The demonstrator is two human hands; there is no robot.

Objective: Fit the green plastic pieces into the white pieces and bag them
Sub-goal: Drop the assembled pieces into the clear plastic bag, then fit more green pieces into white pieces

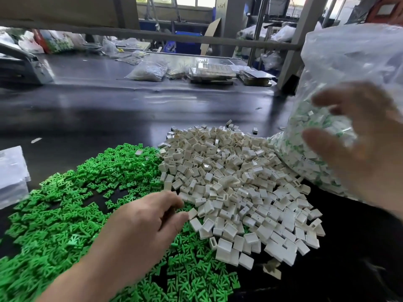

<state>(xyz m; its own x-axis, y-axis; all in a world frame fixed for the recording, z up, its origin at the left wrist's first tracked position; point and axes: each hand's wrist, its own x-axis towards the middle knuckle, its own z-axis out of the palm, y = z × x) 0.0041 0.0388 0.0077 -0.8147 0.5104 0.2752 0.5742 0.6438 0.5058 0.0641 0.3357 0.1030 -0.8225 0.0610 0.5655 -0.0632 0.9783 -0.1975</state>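
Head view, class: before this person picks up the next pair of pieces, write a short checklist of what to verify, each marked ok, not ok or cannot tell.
1. Green pieces in reach: ok, a loose pile lies under the left hand.
2. White pieces in reach: ok, heaped just right of the green pile.
3. Left hand free to pick: cannot tell, its fingertips are curled at the border between the piles and may hide a piece.
4. Right hand free: ok, open and blurred, in front of the bag.
5. Bag ready for finished pieces: ok, it stands at the right, already partly filled.
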